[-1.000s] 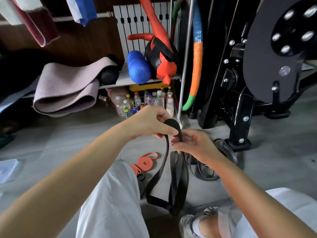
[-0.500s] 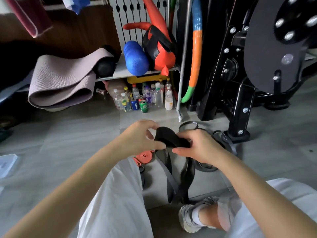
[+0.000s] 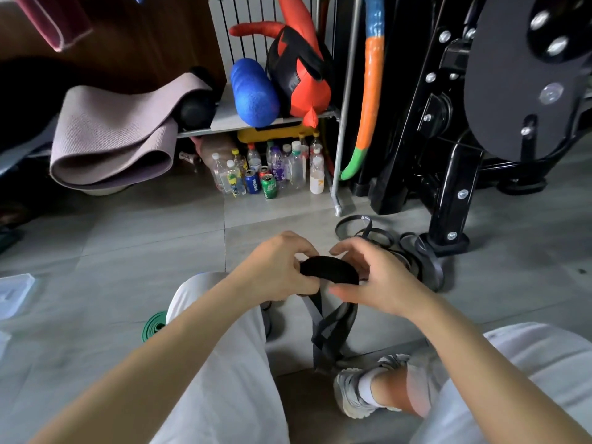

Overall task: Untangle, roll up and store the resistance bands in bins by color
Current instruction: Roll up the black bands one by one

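- Compared with half a second ago, both hands sit lower in the view, the wound part of the black band [image 3: 330,269] is thicker, and its hanging tail is shorter.
- A green band [image 3: 155,325], rolled, now shows on the floor [image 3: 144,238] beside the left knee; the orange one is no longer in view.
- The black band's roll lies crosswise between the two hands, above the floor. Its loose loops hang down to just beside the shoe [image 3: 355,392].
- The left hand [image 3: 282,270] pinches the roll's left end, with its fingers curled tight and the thumb on the near side.
- The right hand [image 3: 378,277] cups the right end. Its fingers are spread and arched over the top, with the thumb beneath. The fingertips appear barely to touch, but the roll hides the contact.
- More black bands [image 3: 368,229] lie tangled on the floor beyond the right hand.
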`<state>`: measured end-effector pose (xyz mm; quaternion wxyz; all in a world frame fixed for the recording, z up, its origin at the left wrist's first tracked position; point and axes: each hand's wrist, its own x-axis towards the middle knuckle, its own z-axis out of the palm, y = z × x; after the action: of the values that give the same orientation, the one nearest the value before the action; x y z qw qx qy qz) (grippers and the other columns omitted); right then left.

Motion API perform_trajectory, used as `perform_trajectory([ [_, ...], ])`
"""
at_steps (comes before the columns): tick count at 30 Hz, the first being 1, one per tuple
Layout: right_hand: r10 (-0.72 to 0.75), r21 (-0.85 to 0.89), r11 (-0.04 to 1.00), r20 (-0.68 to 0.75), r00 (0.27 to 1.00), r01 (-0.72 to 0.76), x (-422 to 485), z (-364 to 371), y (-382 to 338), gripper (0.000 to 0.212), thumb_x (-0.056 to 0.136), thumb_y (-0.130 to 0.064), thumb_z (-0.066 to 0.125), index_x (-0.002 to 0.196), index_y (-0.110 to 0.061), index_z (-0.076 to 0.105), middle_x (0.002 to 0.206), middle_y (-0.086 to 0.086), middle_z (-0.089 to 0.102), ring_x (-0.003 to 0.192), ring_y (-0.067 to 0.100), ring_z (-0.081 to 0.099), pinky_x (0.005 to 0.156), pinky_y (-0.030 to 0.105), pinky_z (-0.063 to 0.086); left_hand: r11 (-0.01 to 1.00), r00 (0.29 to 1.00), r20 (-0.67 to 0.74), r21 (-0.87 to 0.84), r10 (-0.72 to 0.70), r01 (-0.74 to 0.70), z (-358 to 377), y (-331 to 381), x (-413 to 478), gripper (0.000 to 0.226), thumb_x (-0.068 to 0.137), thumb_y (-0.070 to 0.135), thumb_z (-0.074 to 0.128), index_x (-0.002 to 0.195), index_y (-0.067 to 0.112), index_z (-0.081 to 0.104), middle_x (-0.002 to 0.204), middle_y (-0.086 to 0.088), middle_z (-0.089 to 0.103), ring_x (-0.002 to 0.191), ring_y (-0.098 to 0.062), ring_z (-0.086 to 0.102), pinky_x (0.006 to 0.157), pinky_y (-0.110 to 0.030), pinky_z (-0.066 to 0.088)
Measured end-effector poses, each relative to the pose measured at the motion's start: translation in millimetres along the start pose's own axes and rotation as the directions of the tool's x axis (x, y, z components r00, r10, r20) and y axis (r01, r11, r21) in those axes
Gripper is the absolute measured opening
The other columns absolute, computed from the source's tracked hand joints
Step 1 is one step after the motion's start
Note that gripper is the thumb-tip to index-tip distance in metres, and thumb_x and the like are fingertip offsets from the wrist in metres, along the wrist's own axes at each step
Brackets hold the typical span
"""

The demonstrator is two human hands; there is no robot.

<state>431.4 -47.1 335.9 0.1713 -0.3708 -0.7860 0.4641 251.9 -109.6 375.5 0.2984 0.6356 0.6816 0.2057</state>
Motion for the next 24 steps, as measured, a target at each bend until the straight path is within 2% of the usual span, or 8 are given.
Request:
perform_trajectory([
  [3,-0.003,0.022,1.0,0.003,1.0,0.002,-5.8,9.8,14.6,0.023,0.076,-0.015,0.077,0.093,-0.024,0.065,0.09,-0.006,0.07,0.089,0.009,0.065,0.086,0.032,0.051,0.957,0.993,0.041,-0.267,-0.109,0.116,-6.6,-6.1,-3.7,0.021,0.073,0.012,0.075,0.09,0.018,0.064,0.051,0.01,0.06,0.048,-0.009,0.049,0.051,-0.025,0.039],
  [5,0.017,0.279,0.96,-0.025,1.0,-0.009,-8.9,18.5,14.0,0.025,0.076,-0.003,0.075,0.092,-0.021,0.067,0.085,-0.006,0.073,0.085,0.006,0.067,0.082,0.024,0.052,0.88,0.991,0.044,-0.456,-0.125,0.132,-4.8,-12.1,-4.3,0.024,0.069,0.011,0.078,0.088,0.018,0.066,0.059,0.002,0.067,0.062,-0.022,0.053,0.063,-0.034,0.04],
  [9,-0.033,0.553,0.829,-0.101,0.994,0.083,-5.0,29.2,6.2,0.032,0.065,-0.006,0.079,0.091,-0.02,0.066,0.08,-0.012,0.072,0.082,0.002,0.066,0.077,0.016,0.05,0.519,0.991,0.003,-0.852,-0.132,0.072,13.3,-21.3,-2.4,0.029,0.063,0.006,0.071,0.091,0.01,0.066,0.083,-0.012,0.069,0.079,-0.029,0.06,0.077,-0.04,0.046],
  [14,-0.022,0.496,0.862,-0.171,0.985,0.106,-4.8,32.6,7.6,0.031,0.072,-0.002,0.074,0.09,-0.026,0.067,0.084,-0.01,0.074,0.085,0.005,0.069,0.076,0.016,0.051,0.172,0.995,0.081,-0.981,-0.057,0.09,34.4,-29.3,-3.0,0.043,0.066,0.008,0.079,0.105,0.002,0.061,0.092,-0.012,0.067,0.082,-0.02,0.066,0.074,-0.023,0.056],
  [16,0.001,0.372,0.926,-0.151,0.989,0.056,-5.7,25.8,11.7,0.03,0.074,-0.004,0.076,0.089,-0.029,0.067,0.085,-0.009,0.074,0.085,0.007,0.069,0.078,0.022,0.053,0.298,0.988,0.115,-0.944,-0.105,0.141,35.0,-28.6,-6.4,0.032,0.074,0.001,0.072,0.104,0.005,0.061,0.092,-0.008,0.067,0.083,-0.018,0.064,0.074,-0.021,0.056],
  [17,0.011,0.296,0.955,-0.128,0.992,0.027,-5.5,22.4,14.1,0.029,0.073,-0.008,0.078,0.088,-0.031,0.066,0.084,-0.009,0.074,0.082,0.007,0.069,0.078,0.025,0.054,0.49,0.987,0.099,-0.859,-0.124,0.148,32.1,-27.8,-7.9,0.031,0.077,0.0,0.071,0.104,0.01,0.061,0.094,-0.003,0.067,0.083,-0.017,0.063,0.073,-0.02,0.055],
  [20,0.001,0.016,1.0,-0.03,1.0,-0.001,-2.5,17.0,18.3,0.023,0.071,-0.024,0.08,0.085,-0.034,0.065,0.076,-0.002,0.071,0.072,0.013,0.067,0.071,0.038,0.055,0.979,0.998,0.021,-0.194,-0.053,0.056,17.0,-21.0,-9.4,0.057,0.075,0.022,0.077,0.125,0.024,0.05,0.115,0.008,0.054,0.089,-0.011,0.058,0.074,-0.017,0.048],
  [24,-0.029,-0.185,0.982,0.024,0.999,0.033,3.5,15.9,10.7,0.017,0.071,-0.026,0.073,0.086,-0.018,0.068,0.07,0.005,0.066,0.072,0.023,0.064,0.066,0.038,0.05,0.936,0.986,0.11,0.318,0.122,-0.151,9.7,-4.7,-3.7,0.052,0.076,0.031,0.073,0.123,0.024,0.053,0.108,0.009,0.055,0.096,-0.012,0.054,0.081,-0.025,0.043],
])
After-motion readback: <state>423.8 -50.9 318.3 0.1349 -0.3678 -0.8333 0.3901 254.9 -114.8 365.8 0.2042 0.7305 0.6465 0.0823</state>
